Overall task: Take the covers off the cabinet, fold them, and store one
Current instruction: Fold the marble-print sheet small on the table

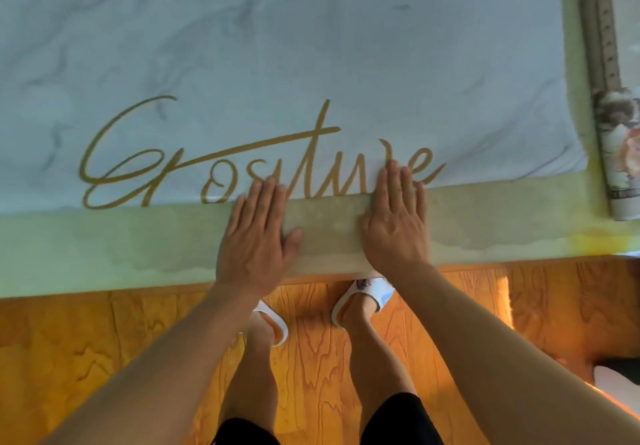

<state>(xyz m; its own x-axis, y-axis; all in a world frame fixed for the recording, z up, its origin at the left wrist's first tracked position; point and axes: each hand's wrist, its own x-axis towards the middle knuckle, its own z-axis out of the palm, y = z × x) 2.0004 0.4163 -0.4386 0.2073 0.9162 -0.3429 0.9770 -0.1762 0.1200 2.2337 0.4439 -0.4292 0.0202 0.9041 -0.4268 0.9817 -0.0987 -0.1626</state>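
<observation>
A white marble-patterned cover [277, 46] with gold script lettering lies spread flat and fills most of the head view. Its near edge is folded or rolled over, showing a pale beige underside band [138, 236] that runs across the frame. My left hand [256, 233] lies flat on that band with straight fingers, the fingertips reaching the lettering. My right hand [398, 216] presses flat on the same band a short way to the right, fingers straight. Neither hand grips anything.
A rolled cover with a floral print [616, 126] lies at the right edge. Below the band is a wooden floor [104, 358], where my legs and white slippers [363, 299] stand. A pale green surface [571, 46] shows right of the spread cover.
</observation>
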